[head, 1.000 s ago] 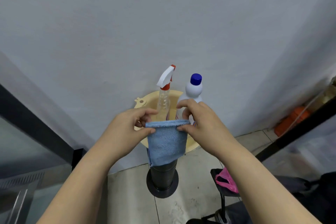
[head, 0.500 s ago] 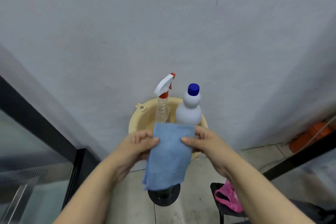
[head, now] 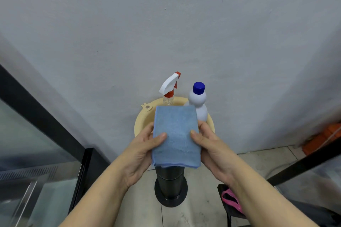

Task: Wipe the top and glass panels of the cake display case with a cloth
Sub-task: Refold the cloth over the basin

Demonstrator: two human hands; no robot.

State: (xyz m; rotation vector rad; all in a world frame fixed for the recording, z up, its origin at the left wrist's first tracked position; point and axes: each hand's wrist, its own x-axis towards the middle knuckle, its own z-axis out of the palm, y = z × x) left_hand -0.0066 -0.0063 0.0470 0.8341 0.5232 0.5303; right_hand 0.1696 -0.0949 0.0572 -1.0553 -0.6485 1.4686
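Since the folded blue cloth (head: 176, 135) is soft, light and floppy, both thumbs pinch its side edges: left hand (head: 141, 150), right hand (head: 212, 148); hold folded edges.

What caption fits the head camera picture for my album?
Left hand and right hand hold a cloth by a basin with spray bottle and white bottle.

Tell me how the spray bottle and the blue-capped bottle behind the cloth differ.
The spray bottle has a clear body; the blue-capped bottle is opaque white. The spray bottle carries a white and red trigger head, the blue-capped bottle a plain round cap. Both stand upright in the beige basin, lower parts hidden by the blue cloth.
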